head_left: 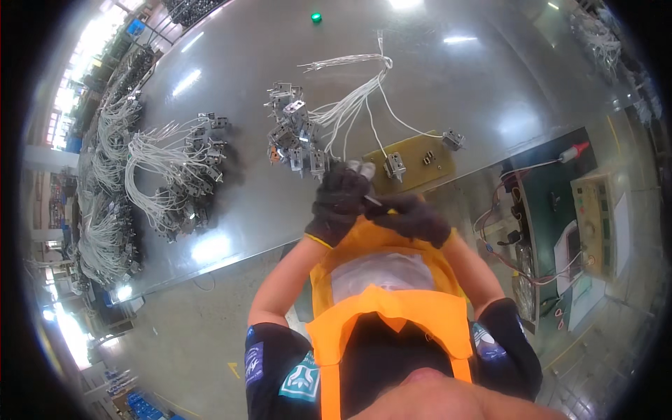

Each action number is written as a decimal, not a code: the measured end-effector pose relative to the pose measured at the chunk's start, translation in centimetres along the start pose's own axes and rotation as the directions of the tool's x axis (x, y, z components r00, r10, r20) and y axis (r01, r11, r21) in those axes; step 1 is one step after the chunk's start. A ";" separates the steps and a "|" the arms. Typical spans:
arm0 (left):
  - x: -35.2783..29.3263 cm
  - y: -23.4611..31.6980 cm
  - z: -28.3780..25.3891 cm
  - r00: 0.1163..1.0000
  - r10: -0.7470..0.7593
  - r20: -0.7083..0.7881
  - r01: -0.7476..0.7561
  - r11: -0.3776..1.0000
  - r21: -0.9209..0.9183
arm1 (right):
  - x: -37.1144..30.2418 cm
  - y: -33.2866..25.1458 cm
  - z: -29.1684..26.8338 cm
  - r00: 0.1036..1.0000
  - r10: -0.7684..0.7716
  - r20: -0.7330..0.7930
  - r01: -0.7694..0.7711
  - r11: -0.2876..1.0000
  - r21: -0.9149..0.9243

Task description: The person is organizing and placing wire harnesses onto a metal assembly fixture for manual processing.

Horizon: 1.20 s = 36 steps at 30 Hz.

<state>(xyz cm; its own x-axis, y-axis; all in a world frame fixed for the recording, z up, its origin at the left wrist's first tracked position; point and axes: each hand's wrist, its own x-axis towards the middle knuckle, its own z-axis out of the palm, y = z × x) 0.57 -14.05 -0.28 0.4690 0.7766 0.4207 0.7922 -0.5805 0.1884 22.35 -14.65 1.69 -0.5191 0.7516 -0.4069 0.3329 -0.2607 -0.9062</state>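
Both my hands wear dark gloves and meet at the near edge of the metal table. My left hand is closed, with pale material at its fingertips that I cannot make out. Close beside it, my right hand is curled, and a thin light-coloured piece shows between the two hands. Just beyond them lies a yellowish plate with small metal fittings. One boxy metal part on a white wire rests on it, another at its right end. A bundle of white wires runs to a cluster of similar metal parts.
More wired metal parts lie on the table to the left, with a long heap of white wires along its far left side. A green button-like object sits at the back. At right stands a bench with a control box, cables and scissors.
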 end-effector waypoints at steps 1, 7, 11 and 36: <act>0.2 -0.5 0.1 1.000 -0.004 0.030 0.005 0.999 -0.040 | 2.2 3.8 0.8 0.969 -0.174 -0.177 0.153 0.980 -0.125; 1.8 0.1 0.3 0.994 -0.067 -0.081 0.054 0.986 -0.157 | 2.6 2.5 -3.0 0.921 -0.218 -0.321 0.229 0.973 -0.004; 2.4 1.1 5.1 0.967 -0.136 -0.216 0.064 0.949 -0.309 | 4.5 3.6 -5.9 0.741 -0.590 -0.320 0.472 0.797 -0.377; 4.5 1.8 10.3 0.958 -0.244 -0.149 0.168 0.903 -0.396 | 0.1 -0.4 -5.3 0.808 -0.555 -0.200 0.190 0.566 -0.803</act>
<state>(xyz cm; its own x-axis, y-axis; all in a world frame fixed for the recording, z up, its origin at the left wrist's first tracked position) 8.10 -9.11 -7.17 0.1981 0.8493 0.4893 0.6390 -0.4904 0.5926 26.30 -11.23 2.64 -0.4467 0.8728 0.1968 0.7215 0.4815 -0.4976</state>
